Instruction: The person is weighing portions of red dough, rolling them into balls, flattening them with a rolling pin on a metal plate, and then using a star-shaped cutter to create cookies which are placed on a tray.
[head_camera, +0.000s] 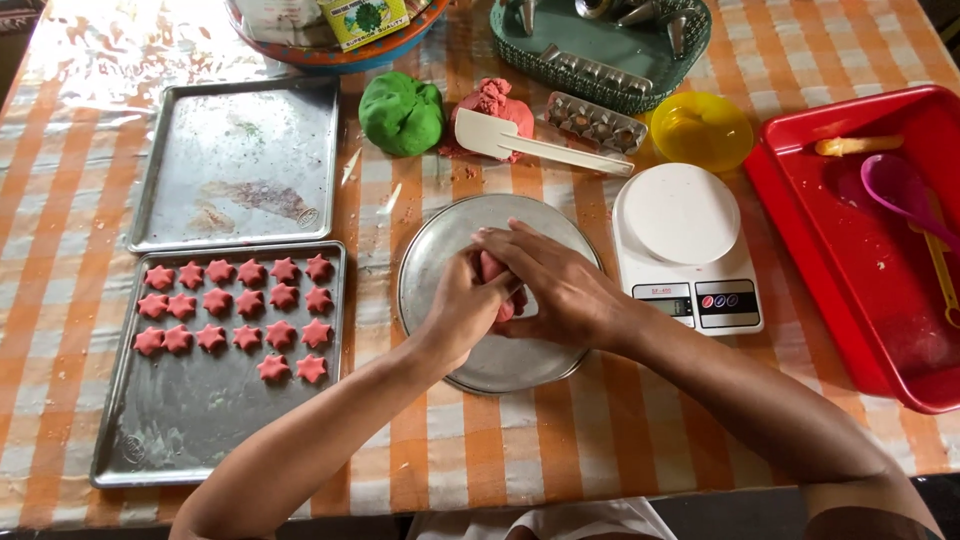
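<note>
Both hands meet over the round metal plate (455, 240) at table centre; the left hand (462, 310) and the right hand (555, 285) press a small lump of pink dough (492, 270) between them; the left fingers curl shut around its near side, the right fingers (500, 243) lie flat and close together over its top, so only slivers of pink show between the palms; the lump sits just above the plate, and whether it touches the metal cannot be told.

At nine o'clock from the hands lies a baking tray (200, 440) with rows of pink star shapes (235, 305) filling its far half; at eleven o'clock, just beyond it, a second tray (240, 165), bare but for smears.

At twelve o'clock sit a green dough ball (402, 113) and, touching its right side, a rough mass of pink dough (495, 100); a white spatula (540, 145) rests with its blade on that mass, handle pointing to three o'clock; a small metal mould (595, 122) lies just behind the handle.

At three o'clock, just beside the plate, stands a white kitchen scale (690, 250); at one o'clock beyond it a yellow bowl (702, 130); farther right a red tub (860, 250) holds a purple spoon (900, 190); a green basket (600, 50) of metal pieces sits at the far edge; the checked orange cloth (560, 440) covers the table.
</note>
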